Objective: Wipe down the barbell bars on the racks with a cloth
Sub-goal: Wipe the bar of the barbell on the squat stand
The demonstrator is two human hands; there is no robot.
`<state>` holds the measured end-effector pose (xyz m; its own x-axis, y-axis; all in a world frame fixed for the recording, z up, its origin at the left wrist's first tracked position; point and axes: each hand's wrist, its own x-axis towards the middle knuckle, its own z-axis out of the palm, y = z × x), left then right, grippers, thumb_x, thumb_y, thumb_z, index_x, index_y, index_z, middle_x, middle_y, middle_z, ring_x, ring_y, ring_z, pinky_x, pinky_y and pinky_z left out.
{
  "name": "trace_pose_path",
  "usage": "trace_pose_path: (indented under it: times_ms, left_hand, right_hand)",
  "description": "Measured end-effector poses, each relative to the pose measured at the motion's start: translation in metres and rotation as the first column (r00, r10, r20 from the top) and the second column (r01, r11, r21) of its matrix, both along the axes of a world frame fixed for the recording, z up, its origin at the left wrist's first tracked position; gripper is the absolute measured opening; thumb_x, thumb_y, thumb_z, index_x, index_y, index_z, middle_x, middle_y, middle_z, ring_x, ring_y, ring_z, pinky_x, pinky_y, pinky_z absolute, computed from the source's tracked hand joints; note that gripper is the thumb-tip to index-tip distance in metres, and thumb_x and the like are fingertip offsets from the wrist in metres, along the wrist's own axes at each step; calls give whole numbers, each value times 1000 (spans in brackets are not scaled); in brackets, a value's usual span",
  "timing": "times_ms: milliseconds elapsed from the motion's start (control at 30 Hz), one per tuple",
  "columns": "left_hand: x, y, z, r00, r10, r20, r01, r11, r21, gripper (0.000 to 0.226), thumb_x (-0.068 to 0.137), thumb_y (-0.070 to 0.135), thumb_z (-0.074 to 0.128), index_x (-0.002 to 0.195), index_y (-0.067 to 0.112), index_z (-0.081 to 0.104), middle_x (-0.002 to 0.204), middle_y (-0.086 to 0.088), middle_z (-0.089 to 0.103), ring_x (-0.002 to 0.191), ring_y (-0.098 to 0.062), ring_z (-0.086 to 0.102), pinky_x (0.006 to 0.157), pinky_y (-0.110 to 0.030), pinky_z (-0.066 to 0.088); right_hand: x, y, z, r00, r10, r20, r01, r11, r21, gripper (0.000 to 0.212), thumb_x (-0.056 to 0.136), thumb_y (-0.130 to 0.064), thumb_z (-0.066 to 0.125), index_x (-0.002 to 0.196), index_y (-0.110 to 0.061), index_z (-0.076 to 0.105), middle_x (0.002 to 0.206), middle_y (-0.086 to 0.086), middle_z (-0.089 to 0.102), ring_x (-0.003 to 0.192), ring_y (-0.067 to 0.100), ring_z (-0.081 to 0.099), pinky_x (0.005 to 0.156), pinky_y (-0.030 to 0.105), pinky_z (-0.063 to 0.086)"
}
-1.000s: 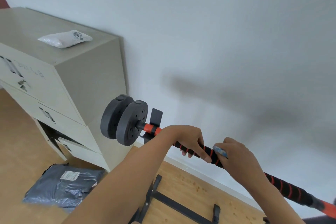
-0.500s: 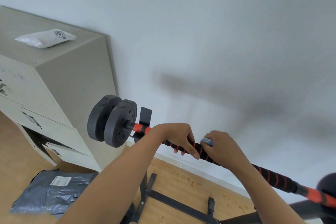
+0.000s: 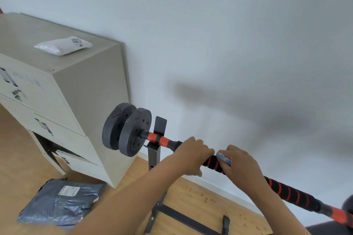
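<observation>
Fingers [image 3: 206, 151] of the left hand [image 3: 192, 155] curl tightly over the top of the barbell bar [image 3: 290, 194]. They close round its black foam sleeve with red rings, and the thumb tip shows below the bar. Just beside it, toward 4 o'clock, the right hand [image 3: 242, 166] wraps the same sleeve. Its fingers [image 3: 236, 151] bend over the far side and press a blue-and-white cloth [image 3: 223, 158] against the foam. Only a small fold of the cloth shows, at the edge of the right hand that faces the left hand; the rest is hidden under the palm. The two hands sit close together, with a short stretch of ringed sleeve showing between them.

Both hands lie at about 5 o'clock from the middle of the view. The bar slants from 8 o'clock down to the frame's corner at 4 o'clock. At its 8 o'clock end, two black weight plates [image 3: 133, 133] sit side by side. Just inside them, the bar's orange section rests in the cradle of a black rack [image 3: 155, 158], whose base bars cross the wooden floor [image 3: 200, 198] at 6 o'clock.

A beige metal cabinet [image 3: 91, 101] stands against the white wall [image 3: 229, 34] at 9 o'clock, just beside the plates, with a white packet [image 3: 64, 46] lying on its top at 10 o'clock. A grey plastic parcel [image 3: 59, 202] lies on the floor between 7 and 8 o'clock.
</observation>
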<state>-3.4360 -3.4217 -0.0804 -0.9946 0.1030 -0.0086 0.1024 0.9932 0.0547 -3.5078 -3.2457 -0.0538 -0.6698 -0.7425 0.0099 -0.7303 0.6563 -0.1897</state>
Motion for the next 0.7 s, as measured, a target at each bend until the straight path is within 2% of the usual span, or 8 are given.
trace_pose_path:
  times_ms: [67, 133, 200, 333, 467, 533, 600, 700]
  left_hand:
    - [7, 13, -18, 997, 42, -59, -47, 994, -97, 34, 79, 36, 84, 92, 22, 55, 77, 4, 59, 65, -18, 49, 66, -33, 39]
    - [5, 15, -21, 993, 87, -81, -95, 989, -110, 27, 80, 27, 78, 79, 21, 51, 63, 5, 52, 54, -17, 49, 57, -31, 37]
    - [-1, 13, -12, 992, 118, -53, -122, 989, -86, 17, 84, 20, 68, 77, 18, 52, 63, 2, 52, 55, -20, 53, 58, -32, 40]
    - [-17, 5, 4, 984, 110, 142, -113, 994, 7, 9, 83, 19, 66, 79, 17, 58, 67, 0, 59, 58, -20, 58, 58, -30, 45]
    - [-35, -12, 23, 848, -21, 530, -143, 953, 266, 19, 78, 30, 78, 76, 15, 66, 58, 5, 65, 51, -16, 64, 60, -28, 54]
    - [-33, -14, 23, 892, -67, 447, -75, 954, 291, 23, 75, 34, 80, 81, 15, 67, 64, 4, 68, 56, -16, 68, 61, -27, 54]
    - [-20, -6, 7, 989, -15, 145, -6, 990, 144, 22, 80, 33, 74, 85, 17, 60, 71, 4, 62, 63, -20, 62, 60, -30, 41]
    - [8, 11, -29, 984, -8, -176, 5, 1000, -17, 20, 85, 30, 70, 90, 19, 55, 74, 3, 52, 67, -19, 42, 66, -34, 30]
  right_hand:
    - [1, -1, -2, 999, -31, -16, 31, 1000, -5, 32, 102, -36, 50, 74, -22, 55, 75, -5, 48, 63, 16, 53, 59, 27, 48]
    - [7, -2, -3, 998, -57, -32, 57, 998, 18, 28, 102, -35, 50, 77, -23, 57, 77, -6, 46, 64, 15, 53, 60, 26, 49]
    - [14, -5, -2, 996, -77, -49, 79, 996, 34, 21, 102, -33, 52, 84, -26, 61, 79, -7, 45, 65, 14, 53, 61, 24, 48]
    - [31, -12, 1, 991, -125, -55, 127, 991, 41, 13, 102, -29, 56, 95, -22, 65, 82, -9, 43, 59, 10, 46, 53, 16, 33]
    - [36, -18, 1, 978, -207, -35, 209, 977, 47, 11, 101, -21, 56, 93, -20, 64, 82, -6, 45, 63, 15, 53, 58, 26, 48]
    - [35, -19, 0, 964, -264, -18, 265, 963, 55, 15, 100, -19, 53, 89, -18, 64, 82, -3, 46, 64, 17, 54, 61, 33, 51]
    - [37, -22, 0, 952, -307, 5, 307, 951, 46, 20, 100, -16, 50, 84, -14, 63, 81, 0, 48, 65, 20, 54, 62, 35, 49]
    - [41, -26, 0, 930, -365, 32, 365, 931, 9, 25, 99, -14, 50, 76, -9, 57, 76, 3, 48, 61, 19, 49, 60, 32, 44]
